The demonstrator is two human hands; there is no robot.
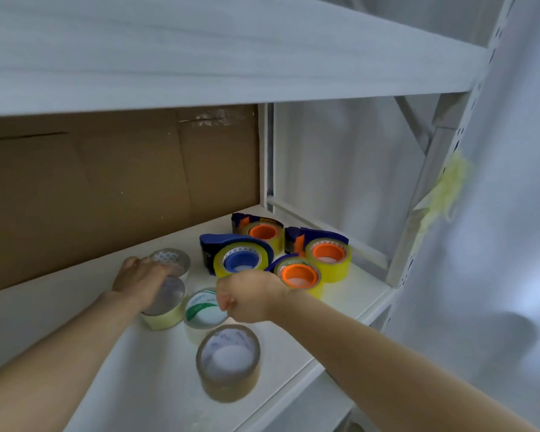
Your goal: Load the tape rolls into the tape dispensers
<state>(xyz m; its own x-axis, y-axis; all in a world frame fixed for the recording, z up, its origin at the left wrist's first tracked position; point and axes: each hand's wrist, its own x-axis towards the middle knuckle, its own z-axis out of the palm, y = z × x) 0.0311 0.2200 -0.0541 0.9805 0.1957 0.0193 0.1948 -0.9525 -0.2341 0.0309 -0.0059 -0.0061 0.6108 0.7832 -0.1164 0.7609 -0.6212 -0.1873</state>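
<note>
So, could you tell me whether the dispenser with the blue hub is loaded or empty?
Loaded: a yellow tape roll sits around the blue hub of that dispenser.

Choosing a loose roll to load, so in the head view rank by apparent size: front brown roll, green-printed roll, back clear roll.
1. Brown roll, largest, though nearest the camera.
2. Green-printed roll and clear roll look close; the left hand partly covers the clear one, so unsure.

dispensers were dark blue | their rolls were yellow | three cores orange, one blue | nearest roll brown | shelf white | cardboard brown
</note>
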